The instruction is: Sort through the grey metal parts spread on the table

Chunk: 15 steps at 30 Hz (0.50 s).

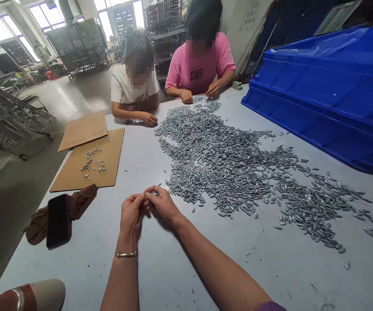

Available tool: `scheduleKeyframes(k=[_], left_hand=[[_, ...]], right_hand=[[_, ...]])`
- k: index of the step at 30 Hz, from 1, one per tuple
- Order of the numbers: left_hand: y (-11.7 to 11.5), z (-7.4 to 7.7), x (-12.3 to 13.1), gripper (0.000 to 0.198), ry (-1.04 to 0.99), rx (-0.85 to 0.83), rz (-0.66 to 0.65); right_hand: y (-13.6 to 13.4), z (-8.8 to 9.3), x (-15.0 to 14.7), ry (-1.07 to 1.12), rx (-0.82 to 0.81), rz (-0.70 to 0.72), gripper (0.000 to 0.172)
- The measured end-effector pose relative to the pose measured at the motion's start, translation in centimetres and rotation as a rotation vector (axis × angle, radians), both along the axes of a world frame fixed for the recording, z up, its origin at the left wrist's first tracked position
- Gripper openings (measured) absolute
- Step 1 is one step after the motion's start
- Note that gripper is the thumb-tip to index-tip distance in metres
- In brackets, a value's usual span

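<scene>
A wide heap of small grey oval metal pieces (232, 164) spreads across the pale table (160, 268). My left hand (132, 212) and my right hand (163, 203) meet at the heap's near edge, fingertips pinched together. Between them they hold one small grey piece (146, 196), and a few more lie under my right fingers. A gold bracelet (125, 254) circles my left wrist.
Two cardboard sheets (87, 162) at the left carry several sorted pieces. A dark phone (58, 219) lies on a brown cloth (79, 203). Stacked blue bins (329, 95) stand at the right. Two people sit at the far edge, hands among the pieces. Metal racks stand on the floor beyond.
</scene>
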<state>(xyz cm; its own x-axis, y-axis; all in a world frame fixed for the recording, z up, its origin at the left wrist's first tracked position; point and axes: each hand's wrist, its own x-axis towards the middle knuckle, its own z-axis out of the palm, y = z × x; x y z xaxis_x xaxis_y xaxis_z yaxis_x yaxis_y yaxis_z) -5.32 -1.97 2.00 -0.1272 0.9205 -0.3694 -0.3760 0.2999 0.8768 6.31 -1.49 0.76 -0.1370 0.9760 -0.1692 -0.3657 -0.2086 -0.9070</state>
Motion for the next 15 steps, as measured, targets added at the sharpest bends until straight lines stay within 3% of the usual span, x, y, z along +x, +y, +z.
scheduleKeyframes(k=[9,15], left_hand=[[0.08,0.12,0.05,0.028,-0.009,0.010,-0.015],[-0.06,-0.16,0.35,0.028,0.097,0.071,0.018]], right_hand=[[0.14,-0.18,-0.32,0.008,-0.003,-0.002,0.022],[0.27,0.01,-0.60,0.002,-0.031,-0.035,0.022]])
